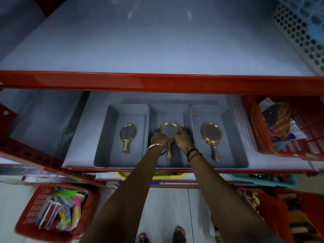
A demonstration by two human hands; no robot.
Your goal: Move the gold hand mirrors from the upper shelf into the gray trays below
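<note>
With both arms reaching up from the bottom of the frame, left hand (158, 137) and right hand (183, 138) pinching the rim of the round gold mirror (169, 131) from either side, likely to lay it flat and centred in the middle gray tray (169, 109). Flanking trays (128, 109) (210, 109) each holding a mirror (127, 136) (211, 137) already. Farther up, upper shelf (157, 50) showing none.

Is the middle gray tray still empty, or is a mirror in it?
In it. The round gold mirror sits inside the middle tray, handle toward the person, with the left hand and right hand gripping its frame.
</note>
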